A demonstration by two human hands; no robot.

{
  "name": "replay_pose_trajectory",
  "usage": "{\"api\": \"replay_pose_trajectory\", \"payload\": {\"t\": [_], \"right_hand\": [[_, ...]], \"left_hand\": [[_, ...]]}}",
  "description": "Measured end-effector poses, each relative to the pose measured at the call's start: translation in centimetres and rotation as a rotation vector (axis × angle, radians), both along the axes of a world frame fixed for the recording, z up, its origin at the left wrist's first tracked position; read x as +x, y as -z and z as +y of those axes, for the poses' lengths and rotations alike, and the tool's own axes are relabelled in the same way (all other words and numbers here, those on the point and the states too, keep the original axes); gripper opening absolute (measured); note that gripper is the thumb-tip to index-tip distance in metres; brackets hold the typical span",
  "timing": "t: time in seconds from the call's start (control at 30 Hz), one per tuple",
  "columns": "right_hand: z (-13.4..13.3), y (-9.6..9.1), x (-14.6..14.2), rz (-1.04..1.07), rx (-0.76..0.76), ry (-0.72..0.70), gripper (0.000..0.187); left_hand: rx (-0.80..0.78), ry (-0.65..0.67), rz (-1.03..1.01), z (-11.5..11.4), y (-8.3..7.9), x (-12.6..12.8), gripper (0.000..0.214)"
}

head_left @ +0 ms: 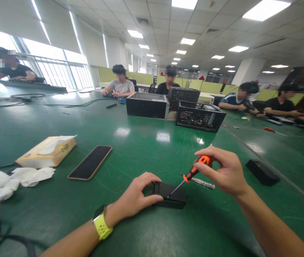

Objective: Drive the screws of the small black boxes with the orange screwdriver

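Observation:
A small black box lies on the green table in front of me. My left hand, with a yellow-green watch band at the wrist, grips its left end between thumb and fingers. In my right hand is an orange and black screwdriver, held by the handle with thumb and fingertips. Its shaft slants down to the left, and the tip touches the top of the box near my left thumb. Just behind the box, partly covered by the screwdriver, lies a thin silver precision screwdriver.
A smartphone, tissue pack and crumpled tissues lie to the left. Another black box sits at right. Metal computer cases stand farther back, with several people seated around the table. Cables lie at lower left.

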State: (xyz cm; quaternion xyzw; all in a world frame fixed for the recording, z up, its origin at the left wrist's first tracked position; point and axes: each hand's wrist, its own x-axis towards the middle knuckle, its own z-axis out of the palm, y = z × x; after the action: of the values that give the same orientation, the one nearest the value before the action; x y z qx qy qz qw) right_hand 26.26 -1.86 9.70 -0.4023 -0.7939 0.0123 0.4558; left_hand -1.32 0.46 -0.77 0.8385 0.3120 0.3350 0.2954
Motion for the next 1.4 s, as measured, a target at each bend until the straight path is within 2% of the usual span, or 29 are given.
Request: {"api": "replay_pose_trajectory", "payload": {"t": [0.87,1.1,1.2,1.4], "right_hand": [[-0.1,0.1,-0.1,-0.007,0.040,-0.015,0.014],[-0.6,-0.5,-0.2,-0.038,0.005,-0.109,0.018],[-0.7,-0.6,0.2,-0.016,-0.058,-0.170,0.024],[-0.6,-0.2,0.8,0.175,-0.311,-0.347,0.032]], "left_hand": [[0.007,0.005,-0.013,0.0,0.1,-0.1,0.033],[-0.001,0.012,-0.016,0.0,0.1,-0.1,0.032],[-0.005,0.013,-0.018,0.0,0.1,0.0,0.032],[0.000,0.010,-0.018,0.0,0.1,0.0,0.032]]}}
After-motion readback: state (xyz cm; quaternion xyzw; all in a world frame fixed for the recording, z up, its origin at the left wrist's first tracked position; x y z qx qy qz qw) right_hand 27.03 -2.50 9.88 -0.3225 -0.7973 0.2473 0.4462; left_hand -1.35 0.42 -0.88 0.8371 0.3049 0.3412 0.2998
